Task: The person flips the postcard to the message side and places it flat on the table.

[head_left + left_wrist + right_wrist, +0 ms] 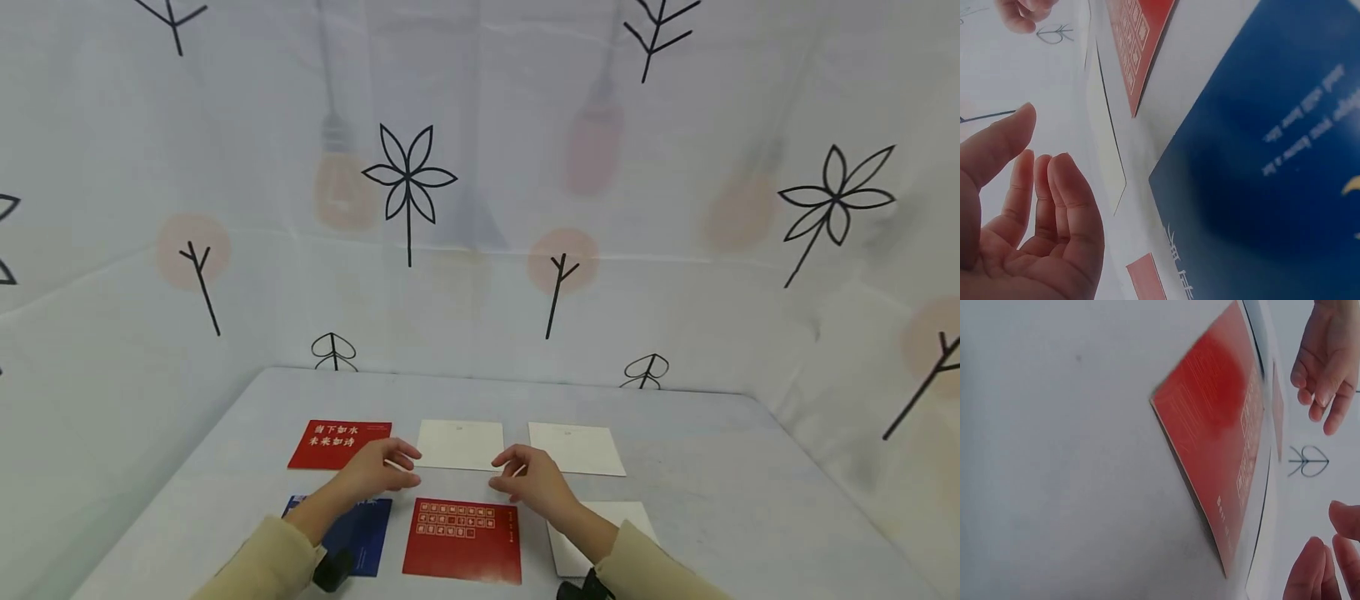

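Both hands hover above the table with loosely bent fingers and nothing in them. In the head view, the left hand [381,465] is between a red card with white writing [330,454] and a blue card [360,537], which the forearm partly covers. Its thumb and fingertips stand apart in the left wrist view. The right hand [536,479] is near the lower edges of two cream cards, the middle one [461,446] and the right one [576,450]. Below and between the hands lies a red card with a printed grid [461,542].
Under the right forearm, a white card [633,512] lies partly hidden. The cards form two rows on the white table [697,467]. A pale cloth with plant drawings [480,317] hangs behind and along the sides.
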Tool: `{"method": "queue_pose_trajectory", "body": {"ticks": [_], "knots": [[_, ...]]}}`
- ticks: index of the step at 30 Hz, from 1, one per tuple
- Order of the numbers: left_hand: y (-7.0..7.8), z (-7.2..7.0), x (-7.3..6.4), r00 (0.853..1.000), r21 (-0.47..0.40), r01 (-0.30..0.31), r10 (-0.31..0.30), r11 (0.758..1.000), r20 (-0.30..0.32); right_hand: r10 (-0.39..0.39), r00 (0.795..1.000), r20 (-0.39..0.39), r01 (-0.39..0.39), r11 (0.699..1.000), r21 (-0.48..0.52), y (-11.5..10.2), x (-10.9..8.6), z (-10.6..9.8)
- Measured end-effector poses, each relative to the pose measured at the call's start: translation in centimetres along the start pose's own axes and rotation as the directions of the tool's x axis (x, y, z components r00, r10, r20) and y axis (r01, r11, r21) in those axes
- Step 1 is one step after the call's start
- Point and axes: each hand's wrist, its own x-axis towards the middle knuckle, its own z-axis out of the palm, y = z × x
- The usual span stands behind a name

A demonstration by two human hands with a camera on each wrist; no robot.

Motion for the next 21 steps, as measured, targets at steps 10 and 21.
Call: {"method": "queue_pose_trajectory", "body": {"ticks": [10,21], "knots": [[-0.3,0.0,-1.1,0.997,0.102,-0.026,0.018,0.994,0.078,0.023,0.998,0.057,-0.020,0.999,-0.040,0.0,-1.5,0.1],[-1.1,0.5,-2.0,0.987,0.166,0.021,-0.047,0.986,0.155,0.090,0.983,0.160,-0.080,0.994,-0.068,0.2,-3.1,-0.2]]}}
